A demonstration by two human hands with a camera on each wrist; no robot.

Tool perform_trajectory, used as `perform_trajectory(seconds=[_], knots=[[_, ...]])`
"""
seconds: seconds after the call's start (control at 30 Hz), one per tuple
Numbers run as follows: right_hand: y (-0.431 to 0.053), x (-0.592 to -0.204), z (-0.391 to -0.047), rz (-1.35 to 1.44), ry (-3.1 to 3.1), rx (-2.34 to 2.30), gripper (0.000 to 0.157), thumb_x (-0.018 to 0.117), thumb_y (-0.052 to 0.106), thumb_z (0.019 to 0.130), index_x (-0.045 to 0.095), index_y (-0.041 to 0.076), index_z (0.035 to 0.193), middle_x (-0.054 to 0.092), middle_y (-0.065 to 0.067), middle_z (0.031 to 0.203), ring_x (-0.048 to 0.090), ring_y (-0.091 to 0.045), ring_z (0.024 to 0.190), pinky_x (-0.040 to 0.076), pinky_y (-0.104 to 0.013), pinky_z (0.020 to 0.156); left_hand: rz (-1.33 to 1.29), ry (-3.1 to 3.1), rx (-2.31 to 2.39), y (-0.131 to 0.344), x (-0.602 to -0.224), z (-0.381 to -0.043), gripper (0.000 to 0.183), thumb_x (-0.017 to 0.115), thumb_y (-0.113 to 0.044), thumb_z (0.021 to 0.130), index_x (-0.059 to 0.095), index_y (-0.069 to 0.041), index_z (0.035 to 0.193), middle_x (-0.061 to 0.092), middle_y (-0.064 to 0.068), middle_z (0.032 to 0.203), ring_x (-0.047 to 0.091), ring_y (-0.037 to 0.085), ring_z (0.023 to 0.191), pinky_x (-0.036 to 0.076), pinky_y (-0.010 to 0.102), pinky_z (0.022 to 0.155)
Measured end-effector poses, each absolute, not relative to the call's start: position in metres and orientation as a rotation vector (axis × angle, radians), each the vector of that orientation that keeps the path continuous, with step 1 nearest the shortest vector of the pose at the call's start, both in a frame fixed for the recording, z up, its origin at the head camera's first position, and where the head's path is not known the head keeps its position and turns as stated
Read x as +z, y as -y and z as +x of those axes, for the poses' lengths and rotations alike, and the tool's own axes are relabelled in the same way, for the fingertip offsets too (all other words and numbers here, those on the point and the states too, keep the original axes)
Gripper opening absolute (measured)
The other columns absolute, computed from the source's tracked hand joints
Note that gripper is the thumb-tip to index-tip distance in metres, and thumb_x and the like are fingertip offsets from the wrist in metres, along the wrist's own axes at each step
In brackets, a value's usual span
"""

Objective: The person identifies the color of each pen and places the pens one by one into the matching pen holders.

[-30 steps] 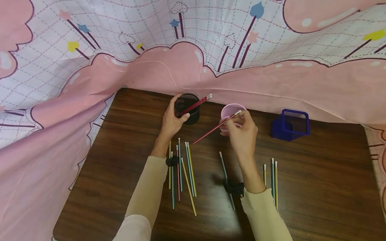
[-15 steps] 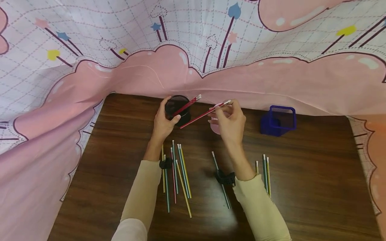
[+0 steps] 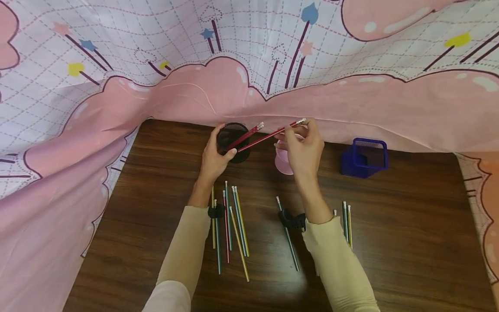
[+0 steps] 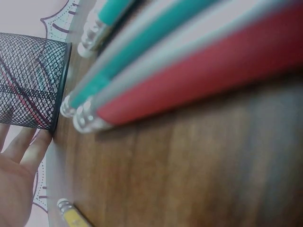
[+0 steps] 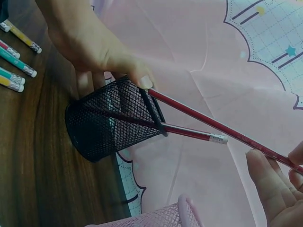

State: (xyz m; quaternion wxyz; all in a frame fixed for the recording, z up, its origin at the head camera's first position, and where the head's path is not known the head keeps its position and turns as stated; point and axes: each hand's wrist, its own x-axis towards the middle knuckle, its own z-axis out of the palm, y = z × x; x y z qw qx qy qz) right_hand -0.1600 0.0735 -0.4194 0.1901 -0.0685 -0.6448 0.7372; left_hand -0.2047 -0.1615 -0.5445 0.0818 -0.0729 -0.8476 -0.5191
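My left hand (image 3: 213,162) grips a black mesh pencil cup (image 3: 242,157) from its left side, with the thumb over the rim. Red pencils (image 3: 244,137) lean inside it, their white eraser ends sticking out to the right. Another red pencil (image 3: 269,136) is pinched near its eraser end by my right hand (image 3: 306,151). Its far end is right at the cup's rim, close to the left thumb, as the right wrist view also shows with the pencil (image 5: 213,124) slanting to the cup (image 5: 113,118). The left wrist view catches the mesh wall (image 4: 28,80) above the left fingers.
Under the right hand stands a pink mesh cup (image 3: 283,165); a blue square mesh holder (image 3: 354,167) is farther right. Several loose pencils (image 3: 239,242) lie near the left forearm. A teal pencil (image 3: 291,249) and more pencils (image 3: 345,221) lie by the right forearm. A patterned curtain (image 3: 234,102) hangs behind.
The right hand has moved back and toward the black cup, bringing the red pencil's far end from over the table to the cup's rim. The left hand keeps its grip.
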Motion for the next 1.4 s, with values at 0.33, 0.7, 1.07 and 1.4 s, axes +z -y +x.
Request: perform_trajectory(seconds=[0.33,0.7,1.07,1.4], knots=[[-0.072,-0.417,-0.168,-0.156,1.835,2.025,0.011,0.061,-0.004,0.092,0.051,-0.002,0.096,0.066,-0.023,0.086,0.072,-0.015,0.063,0.058,-0.038,0.054,-0.212,2.533,-1.574,0.158,-0.543,-0.205,0.082,0.075,-0.036,0.077,0.037,-0.040,0.148,0.049,0.001,0.146,0.050,0.027,0.127,0.038,0.057,0.102],[-0.060,-0.421,-0.172,-0.087,2.046,1.941,0.017,0.069,0.004,0.092,0.059,-0.004,0.103,0.070,-0.020,0.095,0.073,-0.012,0.071,0.059,-0.034,0.057,-0.211,2.508,-1.565,0.157,-0.543,-0.206,0.082,0.077,-0.031,0.076,0.038,-0.039,0.148,0.052,0.002,0.143,0.051,0.024,0.125,0.038,0.052,0.104],[-0.063,-0.430,-0.170,-0.117,2.218,1.777,0.023,0.074,0.015,0.091,0.073,-0.001,0.107,0.075,-0.010,0.102,0.073,-0.022,0.066,0.057,-0.025,0.055,-0.250,2.479,-1.563,0.154,-0.547,-0.206,0.082,0.077,-0.036,0.077,0.039,-0.032,0.149,0.053,0.005,0.142,0.052,0.027,0.125,0.038,0.053,0.104],[-0.029,-0.454,-0.141,-0.008,2.309,1.864,0.063,0.069,0.020,0.095,0.042,-0.004,0.147,0.052,-0.017,0.144,0.060,-0.026,0.122,0.050,-0.026,0.095,-0.262,2.480,-1.656,0.161,-0.548,-0.204,0.082,0.073,-0.059,0.081,0.035,-0.039,0.150,0.050,0.001,0.144,0.050,0.026,0.128,0.037,0.054,0.106]])
